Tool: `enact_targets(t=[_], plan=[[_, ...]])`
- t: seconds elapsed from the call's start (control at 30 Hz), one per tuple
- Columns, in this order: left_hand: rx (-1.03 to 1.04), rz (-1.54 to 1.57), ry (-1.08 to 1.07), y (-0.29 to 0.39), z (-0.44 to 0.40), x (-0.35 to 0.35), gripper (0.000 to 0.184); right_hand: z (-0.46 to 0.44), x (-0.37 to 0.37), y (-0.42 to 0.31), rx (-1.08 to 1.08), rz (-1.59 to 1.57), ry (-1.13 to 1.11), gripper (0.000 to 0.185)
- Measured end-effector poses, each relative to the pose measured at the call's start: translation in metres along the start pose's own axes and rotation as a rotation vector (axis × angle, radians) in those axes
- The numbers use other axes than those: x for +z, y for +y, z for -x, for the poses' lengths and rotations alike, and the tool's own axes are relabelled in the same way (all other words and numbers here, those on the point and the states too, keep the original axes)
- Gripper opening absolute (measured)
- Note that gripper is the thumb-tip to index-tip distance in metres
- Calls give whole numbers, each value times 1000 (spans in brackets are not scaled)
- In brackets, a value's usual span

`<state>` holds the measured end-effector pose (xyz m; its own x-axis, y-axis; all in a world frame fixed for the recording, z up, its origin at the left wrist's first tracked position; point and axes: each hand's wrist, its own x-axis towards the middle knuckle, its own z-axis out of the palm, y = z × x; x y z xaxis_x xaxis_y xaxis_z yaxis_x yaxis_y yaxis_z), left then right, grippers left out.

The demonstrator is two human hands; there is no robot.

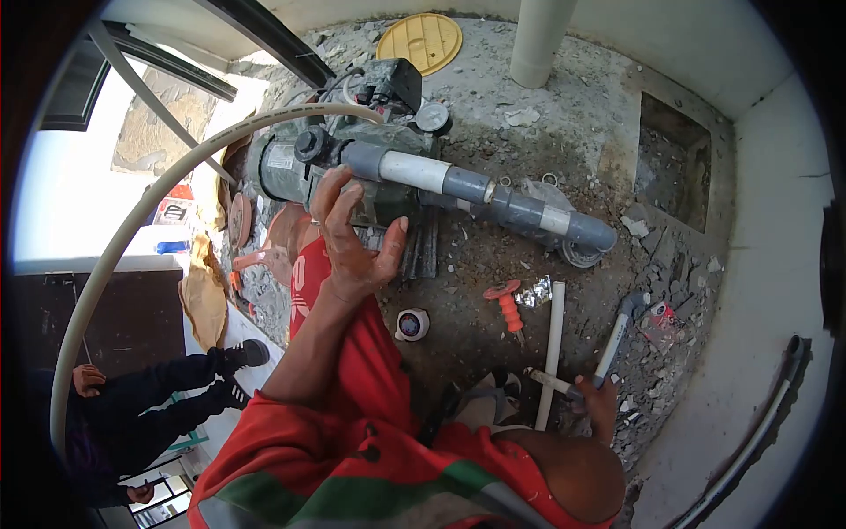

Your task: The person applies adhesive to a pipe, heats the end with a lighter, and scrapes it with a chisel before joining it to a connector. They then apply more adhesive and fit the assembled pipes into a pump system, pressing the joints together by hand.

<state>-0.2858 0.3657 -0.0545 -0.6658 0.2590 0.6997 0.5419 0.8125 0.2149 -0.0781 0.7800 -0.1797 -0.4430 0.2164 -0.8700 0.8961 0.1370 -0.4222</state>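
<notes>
My left hand (357, 256) is raised with its fingers apart and nothing in it. Its fingertips are close to the grey pipe fitting (361, 160) on the green water pump (282, 167); whether they touch it I cannot tell. From that fitting a white and grey pipe (414, 171) runs right to a grey elbow (592, 233). Down at the lower right, my right hand (601, 411) is closed around a jointed PVC pipe piece (612, 348) with a grey elbow at its upper end. A loose white pipe (552, 339) lies beside it.
On the dirt lie a measuring tape (411, 324), an orange-handled chisel (508, 309) and crumpled foil (534, 292). A square pit (674, 159) opens at the right. A beige hose (141, 216) arcs across the left. Another person's legs (176, 401) stand at the lower left.
</notes>
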Motion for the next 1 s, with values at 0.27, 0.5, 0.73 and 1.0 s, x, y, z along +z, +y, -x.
enact_targets(t=[0.27, 0.5, 0.73, 1.0], plan=[[-140, -324, -142, -3, -29, -12, 63, 66, 28, -188, -996, 428, 336, 44], [-205, -355, -64, -14, -23, 10, 63, 81, 126, -340, -1495, 873, 65, 51], [-292, -317, -99, -15, -25, 16, 66, 70, 161, -346, -1285, 1114, 286, 21], [-314, -311, -138, -10, -28, 14, 68, 64, 167, -330, -1396, 958, 506, 16]])
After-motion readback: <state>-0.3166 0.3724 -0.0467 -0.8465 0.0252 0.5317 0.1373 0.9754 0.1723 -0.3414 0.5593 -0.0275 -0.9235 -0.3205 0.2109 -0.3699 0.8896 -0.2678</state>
